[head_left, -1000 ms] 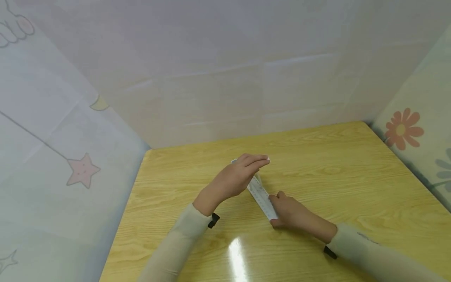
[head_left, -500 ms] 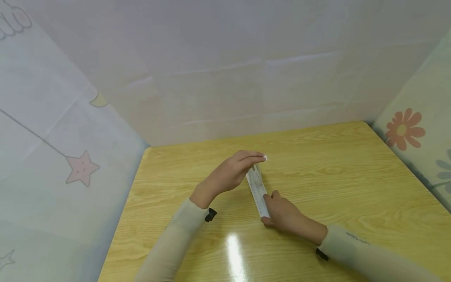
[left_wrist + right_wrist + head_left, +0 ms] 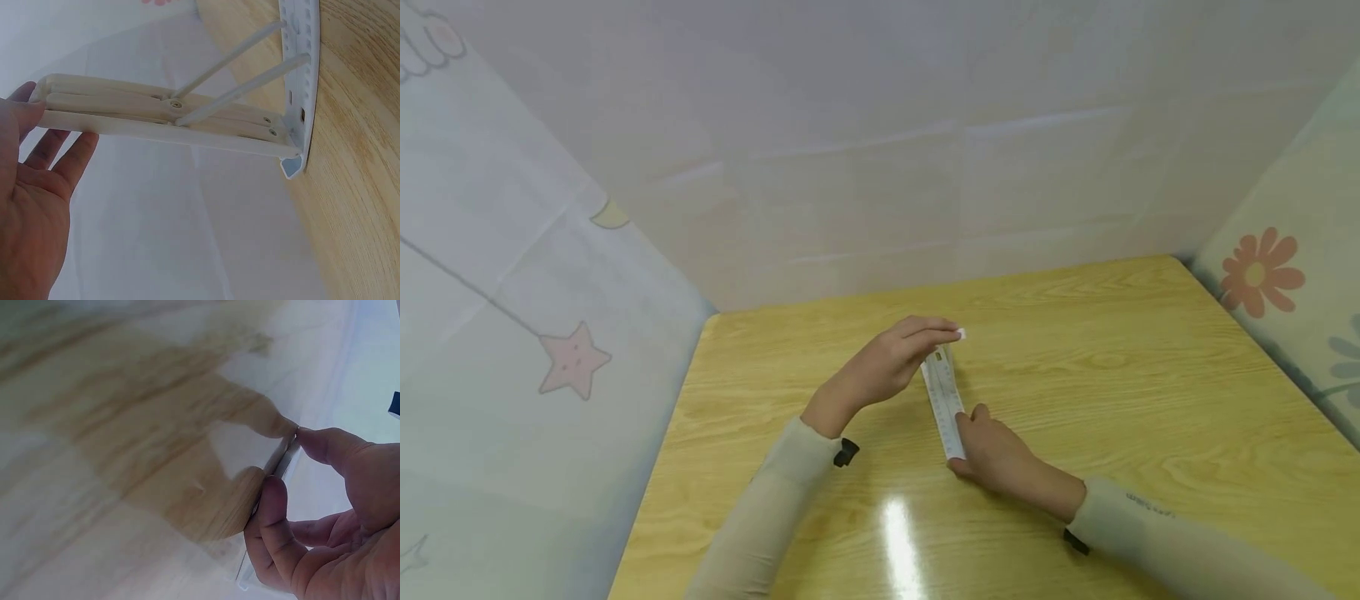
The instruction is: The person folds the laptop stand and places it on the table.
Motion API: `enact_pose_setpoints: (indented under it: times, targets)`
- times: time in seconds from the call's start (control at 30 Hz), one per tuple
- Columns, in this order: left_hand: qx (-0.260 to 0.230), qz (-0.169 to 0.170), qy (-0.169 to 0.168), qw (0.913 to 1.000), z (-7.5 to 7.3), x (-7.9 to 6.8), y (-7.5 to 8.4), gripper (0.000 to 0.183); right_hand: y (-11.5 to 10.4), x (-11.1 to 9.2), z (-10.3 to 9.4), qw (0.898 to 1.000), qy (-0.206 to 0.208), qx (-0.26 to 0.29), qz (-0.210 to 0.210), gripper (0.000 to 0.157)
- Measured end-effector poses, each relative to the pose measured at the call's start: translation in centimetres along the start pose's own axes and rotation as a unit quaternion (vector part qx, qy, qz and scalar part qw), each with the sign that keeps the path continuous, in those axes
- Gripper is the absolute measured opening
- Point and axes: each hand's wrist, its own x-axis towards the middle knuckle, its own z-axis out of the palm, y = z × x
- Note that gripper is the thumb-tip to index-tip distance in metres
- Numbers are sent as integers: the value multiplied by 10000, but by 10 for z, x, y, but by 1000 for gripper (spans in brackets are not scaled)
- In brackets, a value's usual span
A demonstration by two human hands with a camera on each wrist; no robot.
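Note:
A white folding stand (image 3: 945, 410) is on the wood-grain table between my hands. Its lower bar (image 3: 303, 87), with rows of small slots, lies along the table top. From a hinge at its far end rises the upper arm (image 3: 150, 131), joined to the bar by two thin struts (image 3: 247, 90). My left hand (image 3: 880, 364) holds the free upper end of that arm, thumb on one side and fingers on the other. At the bar's near end, my right hand (image 3: 1006, 457) grips its sides between thumb and fingers. The right wrist view shows just a sliver of its edge.
Wood-grain table (image 3: 1112, 358) spreads around the stand, with a bright glare streak (image 3: 898, 542) near the front. Pale printed sheets stand behind and at both sides, with a pink star (image 3: 576, 361) left and an orange flower (image 3: 1262, 273) right.
The stand has turned on the table, its near end swinging left, so the bar lies more nearly straight away from me. Both hands have shifted slightly left with it, keeping their holds.

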Motion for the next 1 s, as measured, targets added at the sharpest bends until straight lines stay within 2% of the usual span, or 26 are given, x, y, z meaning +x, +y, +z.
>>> enact_pose_setpoints:
  times: [0.4,0.7,1.0]
  targets:
    - [-147,55,134,9998,1,-1,-4,38,-3,2,3,9999,60,55,75,55]
    - [-54,-118,34,9999,1,-3,-2,39,-4,2,5,9999,116,2,56,56]
    - [107,-196,91,9997,0,-6,-1,37,-3,3,3,10000,68,34,-37,58]
